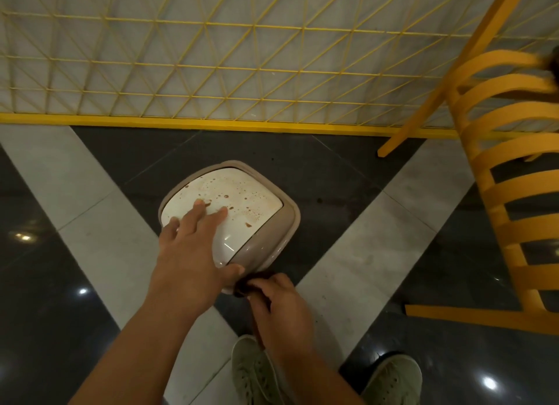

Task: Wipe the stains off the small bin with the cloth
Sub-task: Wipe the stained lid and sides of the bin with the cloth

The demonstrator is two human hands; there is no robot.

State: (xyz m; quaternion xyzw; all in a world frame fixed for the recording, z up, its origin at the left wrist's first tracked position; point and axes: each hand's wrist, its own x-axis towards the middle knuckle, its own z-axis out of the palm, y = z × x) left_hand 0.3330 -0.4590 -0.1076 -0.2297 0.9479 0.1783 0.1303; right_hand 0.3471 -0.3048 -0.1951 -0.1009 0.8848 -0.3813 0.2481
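The small bin (272, 223) stands on the floor, seen from above, with a beige rim and a white swing lid (242, 193). Brown stains and droplets (245, 212) speckle the lid. My left hand (190, 250) lies flat on the lid's near left part, fingers spread, thumb on the near rim. My right hand (278, 304) is just below the bin's near edge, closed around a dark brown cloth (251, 283) that touches the rim.
A yellow wire fence (211, 72) with a yellow base bar runs behind the bin. A yellow slatted chair (508, 177) stands to the right. The floor has dark glossy tiles and light stripes. My two green shoes (390, 380) are at the bottom.
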